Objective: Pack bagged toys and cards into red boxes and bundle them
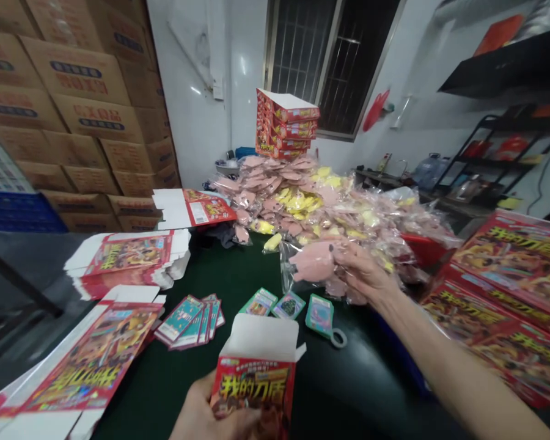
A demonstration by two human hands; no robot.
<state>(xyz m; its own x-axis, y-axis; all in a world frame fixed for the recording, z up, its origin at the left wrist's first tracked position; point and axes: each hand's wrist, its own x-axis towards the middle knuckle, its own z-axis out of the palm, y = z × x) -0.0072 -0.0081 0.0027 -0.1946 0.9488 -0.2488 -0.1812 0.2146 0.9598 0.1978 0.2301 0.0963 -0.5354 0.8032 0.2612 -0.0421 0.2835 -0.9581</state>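
My left hand [224, 406] grips a small red printed box [256, 385] at the near edge of the table, its white top flap [264, 335] standing up. Farther off to the right, my right hand [362, 269] has its fingers closed on a pink pig-shaped piece in a clear plastic bag [312, 261]. Behind that hand rises a heap of similar pink bagged pieces [279, 177], with yellow ones [300, 201] among them. Between the hands lie green-edged cards [289, 305] and another green card stack [319, 315] beside a grey ring [338, 338].
Fanned cards [192, 321] lie left of the box. Flat printed cartons [91, 360] and a carton stack [128, 260] occupy the left side. Red display boxes [508, 287] stand at right, more boxes [286, 122] behind the heap. Brown cartons [87, 79] line the wall.
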